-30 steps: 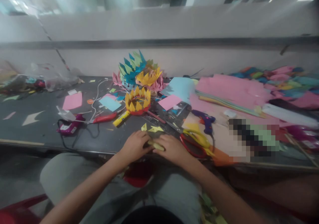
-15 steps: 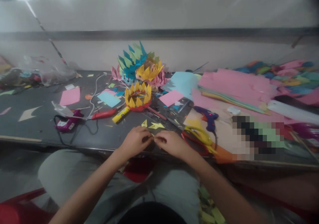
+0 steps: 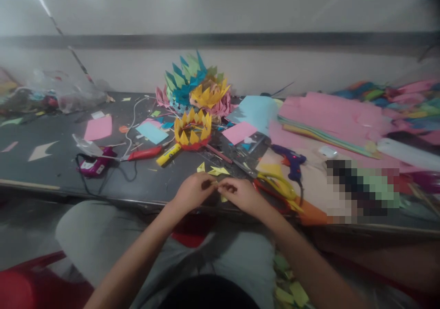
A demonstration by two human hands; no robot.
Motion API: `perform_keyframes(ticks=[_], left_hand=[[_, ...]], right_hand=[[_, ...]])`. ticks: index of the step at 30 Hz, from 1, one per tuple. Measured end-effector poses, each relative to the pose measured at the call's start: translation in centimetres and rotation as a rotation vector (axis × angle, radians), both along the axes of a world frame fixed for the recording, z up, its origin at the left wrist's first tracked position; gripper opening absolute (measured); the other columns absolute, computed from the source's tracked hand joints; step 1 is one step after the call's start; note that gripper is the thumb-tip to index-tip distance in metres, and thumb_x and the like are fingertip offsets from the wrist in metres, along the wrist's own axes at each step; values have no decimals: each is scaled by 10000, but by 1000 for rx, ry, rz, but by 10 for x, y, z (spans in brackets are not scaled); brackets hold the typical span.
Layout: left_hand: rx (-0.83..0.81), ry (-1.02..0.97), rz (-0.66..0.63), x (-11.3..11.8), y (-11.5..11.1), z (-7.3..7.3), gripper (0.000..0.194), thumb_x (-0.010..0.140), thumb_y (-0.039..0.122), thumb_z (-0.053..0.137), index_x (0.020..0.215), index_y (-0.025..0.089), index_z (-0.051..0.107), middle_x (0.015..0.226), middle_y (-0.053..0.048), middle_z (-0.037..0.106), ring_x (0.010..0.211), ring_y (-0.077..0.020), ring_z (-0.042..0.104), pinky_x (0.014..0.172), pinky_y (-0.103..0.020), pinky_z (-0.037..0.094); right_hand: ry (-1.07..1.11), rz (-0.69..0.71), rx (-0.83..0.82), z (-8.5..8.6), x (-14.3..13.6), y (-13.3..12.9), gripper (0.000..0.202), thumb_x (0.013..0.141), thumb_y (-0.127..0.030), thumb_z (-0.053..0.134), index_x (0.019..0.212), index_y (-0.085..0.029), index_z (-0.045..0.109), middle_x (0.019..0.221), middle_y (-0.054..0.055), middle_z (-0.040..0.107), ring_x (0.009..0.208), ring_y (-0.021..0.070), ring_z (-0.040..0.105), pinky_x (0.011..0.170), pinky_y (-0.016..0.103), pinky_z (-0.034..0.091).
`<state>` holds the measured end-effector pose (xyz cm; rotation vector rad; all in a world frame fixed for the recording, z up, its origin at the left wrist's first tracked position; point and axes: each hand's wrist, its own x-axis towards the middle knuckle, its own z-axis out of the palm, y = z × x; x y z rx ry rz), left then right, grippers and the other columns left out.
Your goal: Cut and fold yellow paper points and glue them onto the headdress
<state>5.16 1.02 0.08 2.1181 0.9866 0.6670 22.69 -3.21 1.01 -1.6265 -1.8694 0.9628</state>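
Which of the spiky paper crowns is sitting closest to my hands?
The yellow crown with the red base, standing alone on the dark table just beyond your hands. The blue-green, yellow and pink ones are clustered farther back by the wall.

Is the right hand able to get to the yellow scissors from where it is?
Probably yes. The yellow scissors lie on the table just beside the right hand, with nothing between them. But that hand and the left hand are pinching a small yellow paper piece.
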Motion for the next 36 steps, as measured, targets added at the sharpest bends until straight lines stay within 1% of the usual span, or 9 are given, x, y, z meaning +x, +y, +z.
perform_keyframes(ticks=[3, 7, 10, 14, 19, 24, 27, 32, 36], left_hand=[[-69, -88, 73, 3, -4, -5, 180, 760, 206, 601, 937, 192, 631, 940, -44, 658, 847, -172, 603, 755, -275, 458], [-306, -335, 218, 15, -14, -13, 415, 728, 206, 628, 1125, 172, 514, 1076, -76, 592, 763, -133, 609, 698, -268, 486], [-491, -552, 218, 25, -22, -15, 433, 721, 224, 643, 1120, 161, 487, 1031, -75, 603, 810, -140, 624, 738, -276, 493], [-580, -738, 209, 31, -28, -13, 402, 693, 213, 671, 1059, 151, 517, 959, -68, 646, 882, -153, 627, 845, -310, 473], [-588, -726, 238, 29, -29, -11, 335, 682, 232, 685, 986, 138, 578, 936, -75, 667, 879, -158, 627, 857, -318, 466], [-561, -696, 215, 25, -30, -12, 283, 735, 258, 640, 991, 144, 603, 941, -64, 664, 865, -150, 616, 810, -288, 468], [-555, -707, 234, 25, -29, -12, 270, 738, 253, 636, 984, 142, 614, 938, -58, 663, 852, -143, 609, 795, -271, 462], [-605, -735, 239, 24, -28, -9, 276, 706, 251, 669, 957, 142, 634, 915, -59, 675, 866, -153, 611, 801, -274, 461], [-665, -763, 261, 22, -27, -7, 317, 671, 265, 704, 955, 141, 641, 911, -64, 682, 846, -155, 619, 785, -274, 469]], right_hand=[[-10, -25, 16, -2, 0, 0, 211, 746, -244, 516, 870, -161, 665, 666, 10, 648, 554, 102, 548, 525, 192, 405], [12, -111, 121, -2, -3, -5, 229, 745, -226, 508, 915, -164, 649, 676, 14, 662, 547, 109, 582, 541, 202, 442], [70, -204, 179, 0, -8, -13, 267, 747, -225, 511, 975, -177, 642, 740, 29, 686, 633, 134, 630, 596, 219, 484], [119, -292, 229, -2, -14, -23, 284, 753, -234, 518, 1008, -193, 635, 787, 37, 692, 661, 144, 640, 634, 247, 511], [269, -344, 182, -10, -16, -26, 281, 743, -298, 565, 981, -162, 624, 693, 33, 646, 612, 135, 609, 568, 227, 500], [438, -286, 95, -9, -14, -24, 322, 727, -354, 596, 977, -150, 605, 676, 17, 607, 592, 123, 587, 545, 225, 482], [516, -291, 66, -9, -13, -24, 336, 710, -386, 614, 934, -136, 605, 689, 19, 589, 603, 120, 573, 548, 232, 486], [484, -294, 78, -11, -15, -24, 347, 698, -412, 653, 922, -151, 608, 720, 21, 579, 616, 115, 561, 541, 223, 481], [475, -284, 79, -9, -15, -23, 301, 716, -414, 640, 868, -155, 611, 711, 19, 585, 608, 109, 560, 545, 219, 485]])
